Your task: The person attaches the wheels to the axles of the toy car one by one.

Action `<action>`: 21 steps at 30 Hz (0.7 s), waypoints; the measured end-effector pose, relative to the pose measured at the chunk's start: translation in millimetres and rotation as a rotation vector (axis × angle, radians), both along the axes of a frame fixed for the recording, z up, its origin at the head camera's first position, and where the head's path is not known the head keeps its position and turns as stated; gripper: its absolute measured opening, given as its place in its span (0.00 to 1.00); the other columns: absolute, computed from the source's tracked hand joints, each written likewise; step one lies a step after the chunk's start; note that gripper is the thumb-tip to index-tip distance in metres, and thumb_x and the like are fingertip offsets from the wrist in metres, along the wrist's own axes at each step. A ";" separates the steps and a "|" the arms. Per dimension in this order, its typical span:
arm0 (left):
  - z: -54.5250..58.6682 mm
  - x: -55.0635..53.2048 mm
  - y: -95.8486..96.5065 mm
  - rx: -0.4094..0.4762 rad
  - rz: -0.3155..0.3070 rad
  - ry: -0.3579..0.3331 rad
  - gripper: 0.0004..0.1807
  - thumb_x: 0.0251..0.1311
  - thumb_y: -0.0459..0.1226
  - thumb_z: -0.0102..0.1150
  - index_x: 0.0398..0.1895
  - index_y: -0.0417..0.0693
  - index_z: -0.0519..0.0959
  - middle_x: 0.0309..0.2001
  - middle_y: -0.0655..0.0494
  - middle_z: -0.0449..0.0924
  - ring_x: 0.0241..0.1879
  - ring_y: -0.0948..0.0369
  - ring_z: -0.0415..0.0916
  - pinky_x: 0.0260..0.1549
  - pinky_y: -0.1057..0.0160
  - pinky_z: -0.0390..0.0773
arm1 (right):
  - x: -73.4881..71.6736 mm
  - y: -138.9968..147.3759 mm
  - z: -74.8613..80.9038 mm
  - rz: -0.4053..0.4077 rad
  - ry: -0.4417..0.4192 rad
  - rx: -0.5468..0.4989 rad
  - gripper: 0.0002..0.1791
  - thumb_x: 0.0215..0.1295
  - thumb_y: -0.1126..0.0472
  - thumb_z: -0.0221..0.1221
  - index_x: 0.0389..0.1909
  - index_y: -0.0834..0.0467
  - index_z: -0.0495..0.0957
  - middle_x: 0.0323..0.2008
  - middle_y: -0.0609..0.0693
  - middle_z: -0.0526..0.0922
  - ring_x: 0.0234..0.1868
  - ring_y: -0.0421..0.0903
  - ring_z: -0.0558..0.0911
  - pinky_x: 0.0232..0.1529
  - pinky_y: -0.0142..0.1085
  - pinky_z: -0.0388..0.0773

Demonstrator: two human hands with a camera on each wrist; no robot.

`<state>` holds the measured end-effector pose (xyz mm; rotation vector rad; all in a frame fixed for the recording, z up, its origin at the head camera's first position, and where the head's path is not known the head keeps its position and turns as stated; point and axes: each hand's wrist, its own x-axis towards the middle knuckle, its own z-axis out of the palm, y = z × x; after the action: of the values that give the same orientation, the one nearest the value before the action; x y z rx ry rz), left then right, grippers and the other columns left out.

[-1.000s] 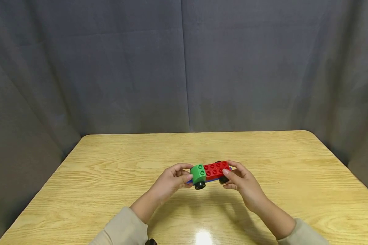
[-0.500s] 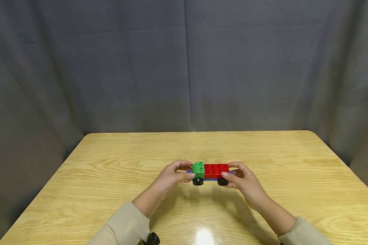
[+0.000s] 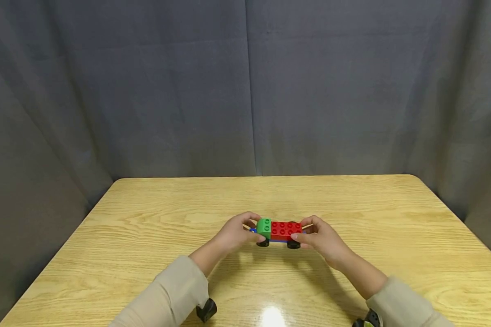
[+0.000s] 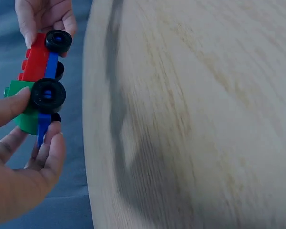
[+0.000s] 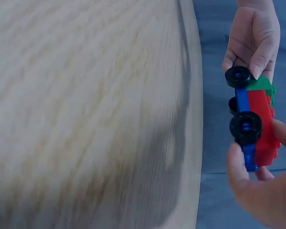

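A toy truck (image 3: pixel 285 230) of building bricks is held up over the table between both hands. It has a blue wheeled base (image 4: pixel 51 67), a green rounded brick (image 3: pixel 263 228) at the left and a long red studded brick (image 5: pixel 260 126) at the right, with black wheels. My left hand (image 3: pixel 237 233) grips the green end, thumb on its near side. At the red end my right hand (image 3: pixel 325 240) pinches the truck, its thumb on the near side. Both wrist views show the truck's side and wheels, with fingers curled under the blue base.
The light wooden table (image 3: pixel 180 204) lies below the hands, which cast shadows on it. Grey curtains (image 3: pixel 167 91) hang behind and at both sides. A black wrist device (image 3: pixel 206 310) shows under the left sleeve and another (image 3: pixel 368 319) by the right.
The truck has come from tilted, its red end raised, to about level. Both hands keep hold of it, and the left forearm has shifted slightly to the right.
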<state>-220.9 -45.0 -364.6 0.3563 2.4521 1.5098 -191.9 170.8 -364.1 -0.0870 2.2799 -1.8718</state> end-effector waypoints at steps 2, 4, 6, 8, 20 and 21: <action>0.0 -1.8 2.5 -0.047 -0.011 0.008 0.23 0.44 0.34 0.64 0.46 0.46 0.72 0.36 0.52 0.70 0.34 0.57 0.68 0.28 0.63 0.71 | -2.4 1.4 -0.8 0.013 -0.002 0.037 0.22 0.54 0.65 0.58 0.45 0.70 0.61 0.34 0.59 0.67 0.32 0.47 0.75 0.41 0.43 0.73; -0.1 -2.7 4.1 -0.085 -0.017 0.010 0.23 0.44 0.34 0.64 0.47 0.46 0.72 0.35 0.52 0.70 0.32 0.58 0.68 0.27 0.63 0.70 | -4.7 2.5 -1.3 0.029 -0.008 0.067 0.23 0.55 0.64 0.57 0.47 0.70 0.61 0.36 0.60 0.68 0.33 0.48 0.75 0.41 0.43 0.73; -1.6 -3.8 4.9 -0.111 -0.026 0.007 0.22 0.44 0.34 0.64 0.46 0.45 0.72 0.33 0.53 0.70 0.31 0.58 0.68 0.26 0.64 0.70 | -6.9 3.6 -2.6 0.043 -0.015 0.107 0.22 0.56 0.63 0.56 0.47 0.70 0.61 0.37 0.59 0.69 0.33 0.48 0.75 0.41 0.44 0.72; -3.8 -4.5 4.1 -0.148 -0.031 0.012 0.22 0.44 0.35 0.64 0.46 0.44 0.72 0.32 0.53 0.70 0.31 0.58 0.68 0.26 0.65 0.70 | -9.5 2.9 -4.8 0.062 -0.033 0.143 0.21 0.57 0.63 0.54 0.47 0.69 0.62 0.37 0.59 0.70 0.32 0.48 0.75 0.40 0.44 0.71; -7.0 -5.7 14.3 -0.339 -0.128 0.108 0.19 0.43 0.34 0.65 0.41 0.44 0.72 0.29 0.55 0.71 0.29 0.61 0.68 0.24 0.66 0.70 | -14.6 9.8 -7.9 0.148 -0.018 0.297 0.19 0.55 0.69 0.54 0.45 0.73 0.62 0.38 0.62 0.71 0.36 0.50 0.75 0.37 0.42 0.73; -6.9 -5.7 15.2 -0.346 -0.130 0.109 0.18 0.42 0.34 0.65 0.40 0.44 0.73 0.29 0.55 0.71 0.29 0.61 0.68 0.23 0.67 0.70 | -14.3 10.5 -7.7 0.152 -0.015 0.314 0.19 0.55 0.69 0.55 0.45 0.73 0.63 0.39 0.62 0.71 0.36 0.50 0.75 0.37 0.42 0.73</action>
<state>-226.6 -29.8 -371.5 0.5279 2.6518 1.0144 -206.2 181.3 -371.8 -0.1940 2.4492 -1.4194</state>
